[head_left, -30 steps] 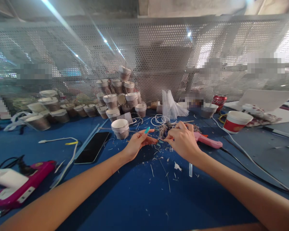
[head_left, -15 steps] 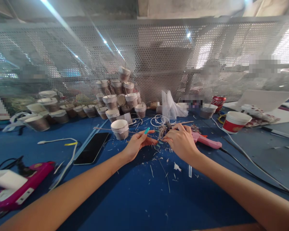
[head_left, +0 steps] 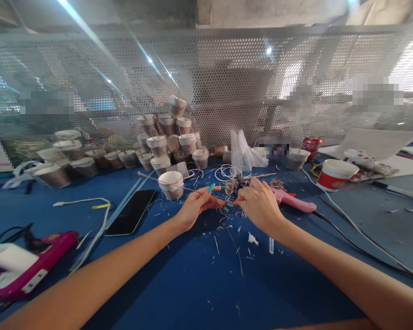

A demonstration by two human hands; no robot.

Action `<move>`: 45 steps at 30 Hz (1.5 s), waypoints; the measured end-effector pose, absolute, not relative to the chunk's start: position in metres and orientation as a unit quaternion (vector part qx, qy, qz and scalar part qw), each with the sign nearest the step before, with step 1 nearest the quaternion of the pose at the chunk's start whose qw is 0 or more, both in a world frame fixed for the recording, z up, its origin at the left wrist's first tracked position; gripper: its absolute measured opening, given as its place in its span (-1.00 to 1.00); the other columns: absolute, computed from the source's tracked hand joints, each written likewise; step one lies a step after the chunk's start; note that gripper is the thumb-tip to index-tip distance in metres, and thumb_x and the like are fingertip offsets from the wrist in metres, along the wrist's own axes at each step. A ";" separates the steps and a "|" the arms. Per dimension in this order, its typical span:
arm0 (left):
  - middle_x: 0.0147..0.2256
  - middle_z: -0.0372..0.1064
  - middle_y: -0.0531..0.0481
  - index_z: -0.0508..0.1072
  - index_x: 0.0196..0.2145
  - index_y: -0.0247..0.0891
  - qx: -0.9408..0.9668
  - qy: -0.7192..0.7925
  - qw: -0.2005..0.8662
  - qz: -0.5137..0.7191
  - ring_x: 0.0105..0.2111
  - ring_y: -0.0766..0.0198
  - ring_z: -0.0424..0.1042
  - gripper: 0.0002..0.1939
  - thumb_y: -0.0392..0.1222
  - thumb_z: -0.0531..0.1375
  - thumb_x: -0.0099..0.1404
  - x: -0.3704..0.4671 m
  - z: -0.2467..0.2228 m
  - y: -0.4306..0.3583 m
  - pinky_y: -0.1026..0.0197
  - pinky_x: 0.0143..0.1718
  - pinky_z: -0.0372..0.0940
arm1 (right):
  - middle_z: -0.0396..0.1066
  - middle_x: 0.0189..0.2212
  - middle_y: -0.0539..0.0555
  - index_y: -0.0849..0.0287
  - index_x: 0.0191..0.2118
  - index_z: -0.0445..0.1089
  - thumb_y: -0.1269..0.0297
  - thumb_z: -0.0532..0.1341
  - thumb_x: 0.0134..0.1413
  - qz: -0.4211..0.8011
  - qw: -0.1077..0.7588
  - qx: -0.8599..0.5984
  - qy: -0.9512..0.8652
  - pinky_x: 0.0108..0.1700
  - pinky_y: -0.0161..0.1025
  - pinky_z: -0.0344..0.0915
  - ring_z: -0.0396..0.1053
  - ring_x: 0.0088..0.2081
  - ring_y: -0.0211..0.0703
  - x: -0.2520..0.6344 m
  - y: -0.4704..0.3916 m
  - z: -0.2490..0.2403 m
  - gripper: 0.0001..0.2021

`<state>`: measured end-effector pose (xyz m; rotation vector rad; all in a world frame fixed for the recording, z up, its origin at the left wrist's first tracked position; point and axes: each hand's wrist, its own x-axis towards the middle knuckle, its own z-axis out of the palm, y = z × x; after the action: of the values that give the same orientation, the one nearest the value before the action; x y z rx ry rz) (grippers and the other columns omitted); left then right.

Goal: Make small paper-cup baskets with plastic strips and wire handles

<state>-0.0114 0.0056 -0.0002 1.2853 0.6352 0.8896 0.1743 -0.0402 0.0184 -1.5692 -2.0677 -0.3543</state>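
My left hand (head_left: 196,206), with turquoise nails, is closed on a thin cord that runs left behind a white-rimmed cup (head_left: 171,185). My right hand (head_left: 259,204) meets its fingertips from the right, fingers pinched on the same cord's end. Just beyond the hands lies a tangle of twine (head_left: 231,186). A pink glue gun (head_left: 298,202) rests right of my right hand, its front end partly hidden. Fibre scraps (head_left: 239,250) are scattered on the blue table (head_left: 192,279).
Stacked cups (head_left: 157,145) stand at the back, beside clear glue sticks or strips (head_left: 244,153). A phone (head_left: 132,213) and a magenta power strip (head_left: 51,250) are on the left. On the right are a red-and-white cup (head_left: 335,175), a red can (head_left: 310,147) and cables.
My right hand has shifted slightly left and its fingers have drawn together. The cord's far left end has moved a little up and right. My left hand is nearly still.
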 end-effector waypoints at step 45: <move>-0.38 0.50 -0.10 0.39 -0.12 -0.29 0.566 0.255 0.680 0.391 -0.35 0.24 0.45 -0.70 -0.13 0.06 0.23 -0.014 -0.001 0.005 0.14 -0.14 0.22 | 0.25 -0.59 0.05 0.19 -0.65 0.34 0.43 0.25 -0.13 -0.081 0.267 -0.574 -0.770 -0.35 -0.26 0.04 0.20 -0.38 -0.18 0.172 -0.043 0.022 -0.84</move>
<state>-0.0139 0.0052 -0.0008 1.2708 0.5732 0.8770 0.1725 -0.0429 0.0223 -1.5482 -2.0779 -0.2176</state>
